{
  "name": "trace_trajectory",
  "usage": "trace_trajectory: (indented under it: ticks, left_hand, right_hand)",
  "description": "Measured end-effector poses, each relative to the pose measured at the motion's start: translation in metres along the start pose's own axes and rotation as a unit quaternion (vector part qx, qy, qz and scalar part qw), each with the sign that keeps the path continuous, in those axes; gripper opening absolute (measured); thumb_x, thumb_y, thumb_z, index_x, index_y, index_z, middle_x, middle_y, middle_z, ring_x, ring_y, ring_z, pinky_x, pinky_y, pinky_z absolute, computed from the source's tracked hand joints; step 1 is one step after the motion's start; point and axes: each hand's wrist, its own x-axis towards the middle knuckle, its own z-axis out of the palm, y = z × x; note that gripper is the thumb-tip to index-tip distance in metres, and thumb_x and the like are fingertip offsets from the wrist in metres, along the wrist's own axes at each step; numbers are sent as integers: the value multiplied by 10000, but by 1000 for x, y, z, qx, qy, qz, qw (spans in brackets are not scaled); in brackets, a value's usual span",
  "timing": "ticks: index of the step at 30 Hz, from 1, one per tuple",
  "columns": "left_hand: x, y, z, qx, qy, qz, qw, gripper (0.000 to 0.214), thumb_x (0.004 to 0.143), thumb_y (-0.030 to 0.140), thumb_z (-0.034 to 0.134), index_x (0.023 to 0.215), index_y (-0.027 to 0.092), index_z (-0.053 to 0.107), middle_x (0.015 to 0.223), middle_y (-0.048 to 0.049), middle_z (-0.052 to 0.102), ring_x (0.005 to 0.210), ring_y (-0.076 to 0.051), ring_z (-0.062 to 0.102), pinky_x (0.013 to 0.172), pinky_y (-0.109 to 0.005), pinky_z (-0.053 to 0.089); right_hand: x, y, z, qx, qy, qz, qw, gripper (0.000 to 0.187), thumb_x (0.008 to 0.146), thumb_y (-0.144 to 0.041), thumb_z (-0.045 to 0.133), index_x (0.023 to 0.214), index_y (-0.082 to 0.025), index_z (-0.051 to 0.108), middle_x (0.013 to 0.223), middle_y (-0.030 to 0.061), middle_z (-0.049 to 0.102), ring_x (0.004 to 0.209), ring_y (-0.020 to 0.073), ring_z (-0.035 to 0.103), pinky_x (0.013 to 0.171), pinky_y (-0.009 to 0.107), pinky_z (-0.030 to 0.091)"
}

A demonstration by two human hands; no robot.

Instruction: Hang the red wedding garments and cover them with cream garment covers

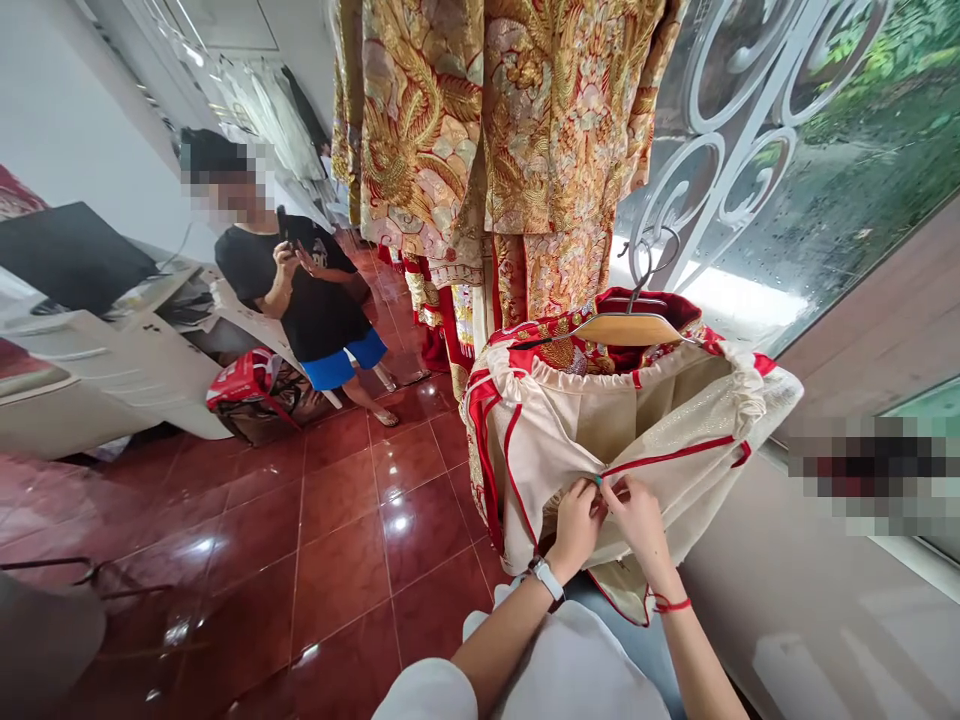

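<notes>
A cream garment [559,425] with red piping and a gathered waistband hangs in front of me from a wooden clothes hanger [630,330]. My left hand [579,520] has its fingertips pinched on the garment's red-piped edge. Close beside it, my right hand [634,510] also pinches that edge, and the fingertips of both hands nearly meet. A tiny teal spot shows between them, too small to name. Behind the waistband, a red and gold embroidered collar [686,312] sits on the same hanger.
Gold embroidered garments [525,130] hang behind the hanger. To the right stand a white scrolled metal grille [739,150] and a window. At left, a person [300,290] holds a phone near a red bag [244,385] and white furniture [112,370]. Red tiles [345,540] cover the floor.
</notes>
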Motion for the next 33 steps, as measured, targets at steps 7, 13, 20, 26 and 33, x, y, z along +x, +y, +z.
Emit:
trace_trajectory:
  ticks: [7,13,20,26,33]
  left_hand:
    - [-7,3,-18,-116,45,-10,992,208,854,64,527,954,216,626,983,-48,694,942,-197,659,878,-327,537]
    - [-3,14,-32,-154,41,-52,986,56,903,254,568,896,201,585,891,-52,686,837,-190,664,800,-320,548]
    - [-1,20,-35,-123,48,-8,991,145,934,325,553,918,203,630,925,-66,698,810,-184,663,772,-322,563]
    - [3,22,-33,-180,28,-47,982,198,936,341,527,899,180,635,828,-53,685,686,-164,659,581,-260,543]
    - [0,30,-36,-65,56,7,996,122,963,256,515,982,207,625,943,-49,676,801,-168,651,698,-279,545]
  right_hand:
    - [-9,3,-2,79,-50,-78,993,276,920,-418,401,795,-215,541,814,108,675,722,251,642,721,394,519]
    - [-30,3,0,171,-64,-42,982,311,941,-465,451,890,-191,588,852,91,675,749,220,651,725,360,567]
    - [-44,5,-3,187,-52,-39,980,270,959,-424,434,936,-198,579,854,65,658,738,190,635,699,323,555]
    - [-41,6,-5,181,-61,-45,981,241,950,-382,432,935,-191,578,848,60,655,726,183,626,698,318,536]
    - [-39,7,-1,167,-69,-54,982,241,960,-388,419,911,-203,565,860,70,673,725,190,631,692,320,536]
